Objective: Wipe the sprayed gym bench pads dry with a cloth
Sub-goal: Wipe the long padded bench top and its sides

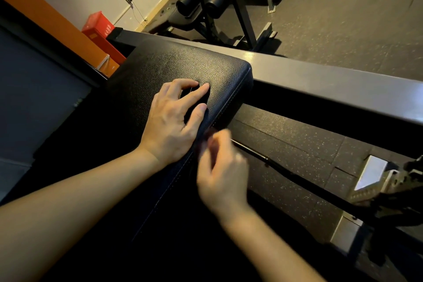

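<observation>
Bench pad lies before us; our left hand rests on its top, fingers spread and arched. At the pad's stitched side our right hand blurs, so we cannot tell its grip.

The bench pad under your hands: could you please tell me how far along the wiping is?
Done: unclear; the bench pad shows no obvious droplets, but the light is dim. In hand: the left hand presses on its top near the far corner; the right hand, blurred, is at the stitched side edge, its grip unclear. Left: possibly the second bench beyond.
</observation>
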The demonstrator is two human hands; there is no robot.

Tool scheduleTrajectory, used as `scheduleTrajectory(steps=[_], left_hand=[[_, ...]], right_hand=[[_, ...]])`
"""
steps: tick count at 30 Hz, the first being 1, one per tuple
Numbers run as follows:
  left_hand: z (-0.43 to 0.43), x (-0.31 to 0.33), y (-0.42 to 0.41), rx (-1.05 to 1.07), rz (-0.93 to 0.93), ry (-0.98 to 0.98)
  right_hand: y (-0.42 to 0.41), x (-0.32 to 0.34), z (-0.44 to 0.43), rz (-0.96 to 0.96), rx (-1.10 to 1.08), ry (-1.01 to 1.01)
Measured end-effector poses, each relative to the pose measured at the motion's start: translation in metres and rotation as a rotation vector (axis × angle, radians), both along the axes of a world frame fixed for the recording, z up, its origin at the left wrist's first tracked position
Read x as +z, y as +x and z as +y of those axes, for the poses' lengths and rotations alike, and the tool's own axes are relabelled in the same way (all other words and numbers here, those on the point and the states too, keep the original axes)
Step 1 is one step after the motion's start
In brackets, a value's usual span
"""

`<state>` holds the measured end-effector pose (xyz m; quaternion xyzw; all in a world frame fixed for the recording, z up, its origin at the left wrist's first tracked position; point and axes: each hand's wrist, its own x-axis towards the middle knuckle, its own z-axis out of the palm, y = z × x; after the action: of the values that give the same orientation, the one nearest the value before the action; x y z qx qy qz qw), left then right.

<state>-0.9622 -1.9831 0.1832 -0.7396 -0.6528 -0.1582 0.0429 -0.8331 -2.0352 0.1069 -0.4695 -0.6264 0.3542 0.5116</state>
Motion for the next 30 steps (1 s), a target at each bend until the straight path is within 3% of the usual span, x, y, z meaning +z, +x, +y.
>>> scheduleTrajectory(steps=[2,6,10,12,23,27,30], left_hand=[[-0.001,0.0,0.0,-0.001,0.003,0.002],[0.0,0.001,0.001,0.001,0.001,-0.001],[0.0,0.001,0.001,-0.003,-0.002,0.007],[-0.001,0.001,0.001,-0.001,0.0,0.002],[-0.002,0.003,0.001,0.013,-0.013,-0.021],[-0.002,0.004,0.002,0.007,-0.01,-0.019],[-0.002,0.004,0.002,0.007,-0.013,-0.021]], right_hand=[[0.002,0.002,-0.01,-0.063,0.084,0.066],[0.013,-0.003,0.054,0.017,-0.153,-0.069],[0.008,0.005,0.007,-0.018,0.076,0.02],[0.012,0.002,0.011,-0.051,0.093,0.034],[0.046,0.002,0.093,0.128,-0.224,-0.312],[0.049,0.025,0.119,0.024,-0.172,-0.382],[0.048,0.022,0.107,0.092,-0.144,-0.381]])
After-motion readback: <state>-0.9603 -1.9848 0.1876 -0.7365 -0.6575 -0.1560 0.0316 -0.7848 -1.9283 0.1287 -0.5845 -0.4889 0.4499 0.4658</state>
